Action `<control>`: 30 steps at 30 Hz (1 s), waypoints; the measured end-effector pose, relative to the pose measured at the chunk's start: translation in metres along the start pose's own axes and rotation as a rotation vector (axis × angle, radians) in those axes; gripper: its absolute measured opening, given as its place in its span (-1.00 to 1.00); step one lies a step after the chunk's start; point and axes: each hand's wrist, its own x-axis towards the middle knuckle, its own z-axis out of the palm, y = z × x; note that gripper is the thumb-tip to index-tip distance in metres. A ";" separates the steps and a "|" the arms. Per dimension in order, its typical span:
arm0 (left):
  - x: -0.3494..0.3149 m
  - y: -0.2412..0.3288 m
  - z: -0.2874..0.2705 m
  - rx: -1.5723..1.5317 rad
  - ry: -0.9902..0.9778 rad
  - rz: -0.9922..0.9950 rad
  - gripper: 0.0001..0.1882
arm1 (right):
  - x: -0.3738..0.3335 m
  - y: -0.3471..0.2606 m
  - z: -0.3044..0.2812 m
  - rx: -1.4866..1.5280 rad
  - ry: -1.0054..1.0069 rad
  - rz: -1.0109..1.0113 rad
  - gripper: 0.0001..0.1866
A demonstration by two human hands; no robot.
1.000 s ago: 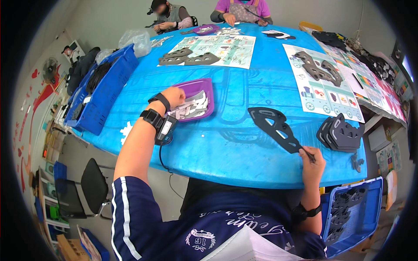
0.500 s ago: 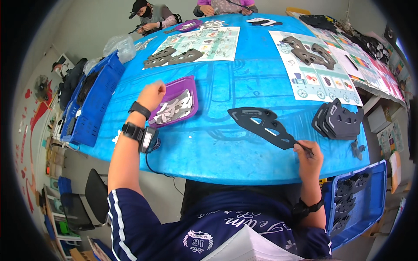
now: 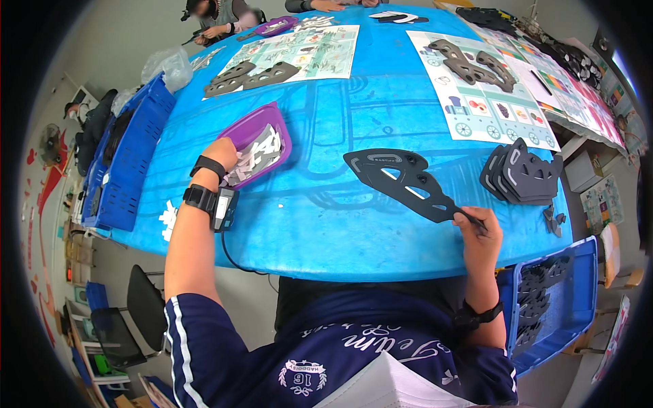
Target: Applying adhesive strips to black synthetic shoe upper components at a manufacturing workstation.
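Observation:
My right hand point(image 3: 481, 238) is closed on the narrow end of a flat black cut-out panel point(image 3: 435, 202), which has several openings and rounded lobes. The panel is held out over the table, its wide end pointing up and left. My left hand point(image 3: 226, 151) is at the near left side of a purple basket point(image 3: 286, 129), fingers curled down by the strips. Grey and white strips point(image 3: 264, 148) lie heaped in the basket. Whatever the left fingertips may hold is hidden. A stack of similar black panels point(image 3: 520, 173) sits right of the held one.
A blue cloth point(image 3: 326, 238) covers the table. Small black pieces point(image 3: 554, 221) lie by its right edge, above a blue crate point(image 3: 578, 292) of black parts. Another blue crate point(image 3: 139, 156) stands left. Printed sheets point(image 3: 476, 126) carry grey panels. A co-worker point(image 3: 221, 20) sits across the table.
My left hand has lowered from above the basket's left rim to the strips. The right hand still holds the black panel. The whole view has shifted slightly.

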 end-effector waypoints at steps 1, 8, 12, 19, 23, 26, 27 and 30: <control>-0.001 -0.002 0.002 -0.015 0.048 0.006 -0.75 | -0.001 0.000 -0.001 -0.002 -0.002 0.002 -0.87; -0.022 0.007 -0.009 -0.146 0.331 0.015 -0.81 | -0.002 -0.003 -0.002 0.019 0.013 -0.008 -0.87; -0.068 0.057 -0.029 -0.224 0.670 0.287 -0.95 | -0.001 0.000 -0.004 0.045 0.067 0.044 -0.85; -0.164 0.149 0.002 -0.175 0.652 1.081 -0.82 | -0.002 0.006 -0.007 0.259 0.127 -0.121 -0.81; -0.195 0.169 0.029 -0.269 0.336 1.123 -0.74 | 0.000 0.003 -0.006 0.309 0.049 -0.240 -0.80; -0.193 0.162 0.013 -0.735 0.136 0.912 -0.64 | -0.006 -0.008 -0.001 0.333 -0.016 -0.212 -0.79; -0.188 0.155 0.005 -0.900 -0.047 0.841 -0.47 | -0.008 -0.015 0.002 0.358 -0.057 -0.167 -0.78; -0.183 0.143 0.023 -1.481 -0.176 0.956 -0.44 | -0.016 -0.042 0.027 0.433 -0.209 -0.011 -0.79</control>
